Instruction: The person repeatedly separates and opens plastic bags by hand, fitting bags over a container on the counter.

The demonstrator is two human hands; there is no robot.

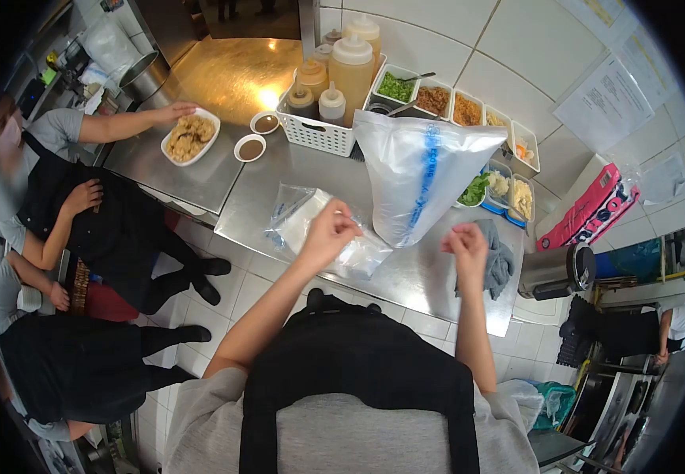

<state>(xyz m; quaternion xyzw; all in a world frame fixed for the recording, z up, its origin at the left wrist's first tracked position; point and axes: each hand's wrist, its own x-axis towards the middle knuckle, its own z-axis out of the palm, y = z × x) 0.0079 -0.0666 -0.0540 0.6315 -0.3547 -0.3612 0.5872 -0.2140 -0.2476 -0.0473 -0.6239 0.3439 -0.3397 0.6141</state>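
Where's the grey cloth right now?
In the head view, the grey cloth lies at the right end of the steel counter, just beside the right hand.

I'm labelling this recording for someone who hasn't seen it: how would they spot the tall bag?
Start at the steel counter before the person. Just beyond, between the left hand and right hand, stands the tall white bag. Its height and vertical blue print set it apart from the low, clear plastic beside it.

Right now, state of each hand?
Left hand: curled over the clear bag; can't tell if gripping.
Right hand: curled beside the cloth, nothing visibly held; can't tell if fully closed.
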